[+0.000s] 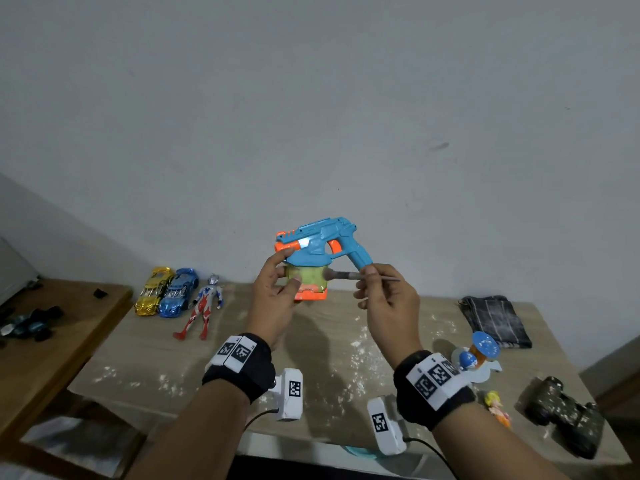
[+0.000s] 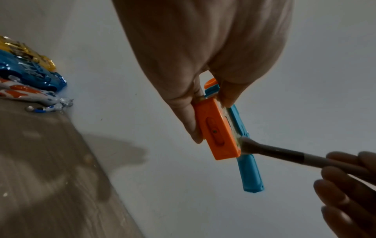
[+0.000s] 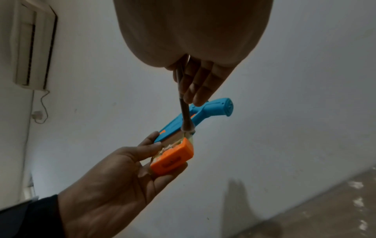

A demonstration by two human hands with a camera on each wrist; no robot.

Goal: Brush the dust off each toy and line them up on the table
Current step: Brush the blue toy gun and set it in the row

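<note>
A blue and orange toy water gun [image 1: 320, 242] with a clear yellowish tank and orange base is held up above the table. My left hand [image 1: 277, 289] grips it by the tank and muzzle end [image 2: 215, 128] [image 3: 173, 158]. My right hand [image 1: 384, 299] pinches a small brush [image 1: 349, 275], whose bristles touch the tank's side [image 2: 246, 143] [image 3: 188, 128]. At the back left of the table lie a gold car [image 1: 154, 289], a blue car [image 1: 178, 292] and a red, white and blue figure [image 1: 202, 306] side by side.
White dust specks cover the wooden table [image 1: 329, 351]. On its right side lie a folded striped cloth [image 1: 495, 320], a blue and white toy [image 1: 479, 355], a small yellow figure [image 1: 497, 407] and camouflage binoculars [image 1: 564, 414]. A lower side table [image 1: 62, 327] at left carries a dark toy vehicle [image 1: 29, 323].
</note>
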